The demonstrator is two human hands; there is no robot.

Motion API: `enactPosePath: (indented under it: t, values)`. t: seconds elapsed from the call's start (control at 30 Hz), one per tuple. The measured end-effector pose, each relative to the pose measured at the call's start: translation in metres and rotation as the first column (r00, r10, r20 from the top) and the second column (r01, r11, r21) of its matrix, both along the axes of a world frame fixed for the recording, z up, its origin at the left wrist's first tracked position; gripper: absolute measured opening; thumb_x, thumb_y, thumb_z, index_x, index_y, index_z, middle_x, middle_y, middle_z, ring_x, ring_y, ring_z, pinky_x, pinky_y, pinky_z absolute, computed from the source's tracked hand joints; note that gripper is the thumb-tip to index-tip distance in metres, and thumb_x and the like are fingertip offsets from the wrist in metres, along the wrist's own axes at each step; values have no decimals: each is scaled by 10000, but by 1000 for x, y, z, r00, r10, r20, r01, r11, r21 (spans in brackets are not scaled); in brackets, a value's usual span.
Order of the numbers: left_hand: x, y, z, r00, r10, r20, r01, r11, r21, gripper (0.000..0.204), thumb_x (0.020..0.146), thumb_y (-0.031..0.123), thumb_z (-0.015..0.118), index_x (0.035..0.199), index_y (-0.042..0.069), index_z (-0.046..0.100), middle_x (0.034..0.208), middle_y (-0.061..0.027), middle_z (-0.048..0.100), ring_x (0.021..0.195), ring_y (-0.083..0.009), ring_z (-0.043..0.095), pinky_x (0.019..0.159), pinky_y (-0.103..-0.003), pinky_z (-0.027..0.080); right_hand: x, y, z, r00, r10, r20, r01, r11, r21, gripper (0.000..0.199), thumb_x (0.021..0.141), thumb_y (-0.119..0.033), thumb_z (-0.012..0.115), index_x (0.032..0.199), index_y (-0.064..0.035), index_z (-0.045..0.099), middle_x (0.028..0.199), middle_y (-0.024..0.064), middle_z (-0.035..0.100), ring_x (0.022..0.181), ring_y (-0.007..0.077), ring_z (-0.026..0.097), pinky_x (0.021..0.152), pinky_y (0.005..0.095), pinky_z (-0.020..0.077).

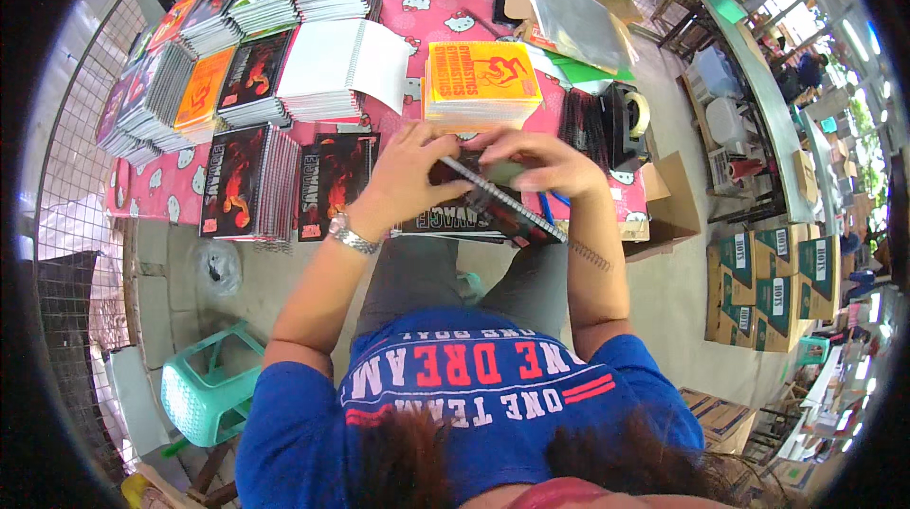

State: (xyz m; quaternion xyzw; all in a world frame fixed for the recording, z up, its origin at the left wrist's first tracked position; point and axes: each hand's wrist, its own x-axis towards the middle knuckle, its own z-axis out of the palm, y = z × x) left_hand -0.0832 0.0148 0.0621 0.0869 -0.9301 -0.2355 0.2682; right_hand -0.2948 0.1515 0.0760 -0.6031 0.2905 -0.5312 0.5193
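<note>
My left hand [409,177], with a metal watch on the wrist, grips a black notebook [502,215] near one end of its edge. The notebook is tilted, and a spiral coil [488,189] runs along that edge. The coil's loose end [590,255] sticks out past the notebook, beside my right forearm. Over the coil, my right hand [545,166] curves its fingers, blurred by motion, around a pale grey-green thing I cannot make out. Under the tilted notebook lies another black notebook [441,219] at the table's front edge.
Stacks of white-paged notebooks [327,68] and black notebooks [237,185] fill the left of the pink table [389,120]. Ahead is an orange-yellow notebook stack [482,73]. On the right are a bundle of black coils [583,120], a tape dispenser [626,120] and a cardboard box [671,201].
</note>
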Motion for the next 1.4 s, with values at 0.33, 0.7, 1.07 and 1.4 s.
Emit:
enactPosePath:
  t: [0.33, 0.7, 1.07, 1.4]
  values:
    - [2, -14, -10, 987, -162, 23, 128, 852, 507, 262, 768, 97, 781, 928, 33, 584, 831, -42, 567, 723, -137, 553, 626, -280, 456, 9, -12, -8, 960, 33, 278, -41, 999, 21, 480, 811, -262, 702, 1213, -19, 606, 1296, 191, 530, 1164, 291, 557, 1052, 410, 391]
    - [0, -4, -31, 994, 102, -36, -64, 821, 567, 252, 834, 118, 756, 984, 38, 570, 774, -11, 552, 590, -63, 514, 525, -239, 459, -89, 143, -146, -505, -363, -783, 860, -293, -418, 501, 745, -322, 769, 1159, -87, 615, 1167, 186, 584, 1111, 380, 535, 941, 469, 439]
    - [-7, 12, -47, 934, 230, -273, -105, 908, 404, 170, 939, 139, 630, 1020, -1, 576, 860, -88, 590, 589, -129, 561, 491, -238, 500, 5, 117, -178, -454, -414, -789, 669, 426, -609, 548, 870, -338, 658, 1278, -5, 506, 1216, 236, 533, 1059, 394, 538, 927, 480, 419]
    - [-4, 6, -37, 975, 183, -124, -108, 883, 456, 194, 886, 92, 672, 1043, 9, 592, 926, -107, 619, 718, -189, 654, 608, -269, 545, 79, 72, -71, -42, -999, 28, 970, -47, -237, 590, 911, -195, 572, 1434, -18, 363, 1138, 110, 555, 1005, 230, 556, 990, 366, 396]
